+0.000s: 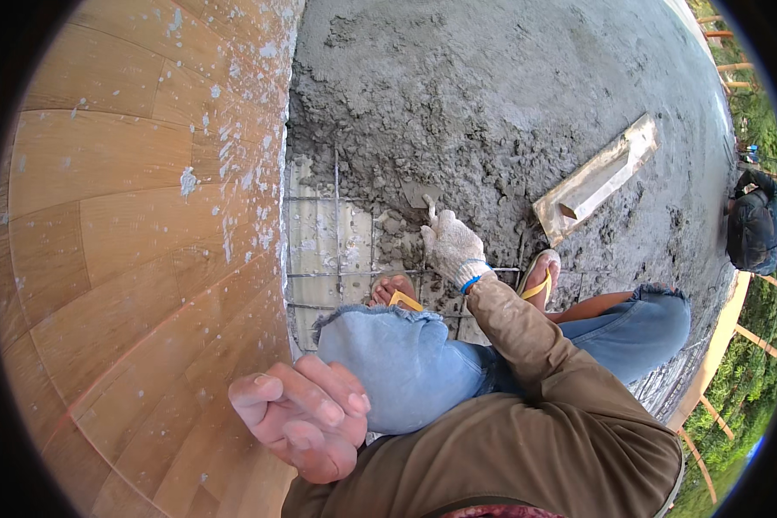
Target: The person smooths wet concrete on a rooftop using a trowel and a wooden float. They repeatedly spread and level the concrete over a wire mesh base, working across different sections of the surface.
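My right hand (454,246), in a whitish knit glove with a blue cuff, is closed on the handle of a pointing trowel (420,193). The trowel's small grey blade rests against rough wet concrete (406,129). Just below the blade, thin steel mesh (338,216) shows over a pale base. Bare and raised near my left knee, my left hand (306,414) has its fingers loosely bent and apart, with nothing seen in them. To the right of the glove, a long metal float (597,180) smeared with cement lies on the concrete.
A wood-look tiled wall (138,207) splashed with cement rises along the left. My sandalled feet (540,278) stand by the exposed mesh. At the far right another person (754,223) in dark clothing bends over, near a slab edge (708,345), with poles and greenery beyond.
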A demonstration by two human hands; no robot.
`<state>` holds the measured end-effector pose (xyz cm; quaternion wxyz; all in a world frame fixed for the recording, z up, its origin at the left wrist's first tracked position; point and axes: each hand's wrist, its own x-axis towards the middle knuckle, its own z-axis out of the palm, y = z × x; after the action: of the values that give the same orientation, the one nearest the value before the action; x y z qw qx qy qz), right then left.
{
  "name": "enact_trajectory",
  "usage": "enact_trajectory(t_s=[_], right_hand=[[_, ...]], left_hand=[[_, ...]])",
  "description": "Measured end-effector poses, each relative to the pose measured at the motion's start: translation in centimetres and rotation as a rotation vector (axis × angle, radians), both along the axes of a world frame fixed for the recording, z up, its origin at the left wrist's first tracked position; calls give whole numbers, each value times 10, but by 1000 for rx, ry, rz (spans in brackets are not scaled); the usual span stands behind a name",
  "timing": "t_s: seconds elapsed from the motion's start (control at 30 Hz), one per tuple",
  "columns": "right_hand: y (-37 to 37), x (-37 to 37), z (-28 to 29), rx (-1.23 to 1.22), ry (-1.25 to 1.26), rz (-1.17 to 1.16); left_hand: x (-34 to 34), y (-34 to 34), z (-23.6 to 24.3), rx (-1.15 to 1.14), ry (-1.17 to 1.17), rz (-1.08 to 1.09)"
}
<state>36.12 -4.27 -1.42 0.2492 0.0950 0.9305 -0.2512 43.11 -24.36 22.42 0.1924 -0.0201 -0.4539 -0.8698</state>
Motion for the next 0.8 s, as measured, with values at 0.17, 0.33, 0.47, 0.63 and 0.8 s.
enact_trajectory(t_s=[0.17,0.33,0.47,0.63,0.8], right_hand=[[-12,-20,-2,-64,-17,34],[-15,-15,-2,-42,13,12],[5,-8,-8,31,-53,31],[-7,-25,7,-41,-11,21],[-3,-24,6,-61,29,78]], left_hand=[[-4,1,2,-12,-20,-2],[2,2,0,-32,-16,28],[9,0,0,-127,29,135],[13,-7,0,-423,-53,314],[28,-4,-13,-654,-87,421]])
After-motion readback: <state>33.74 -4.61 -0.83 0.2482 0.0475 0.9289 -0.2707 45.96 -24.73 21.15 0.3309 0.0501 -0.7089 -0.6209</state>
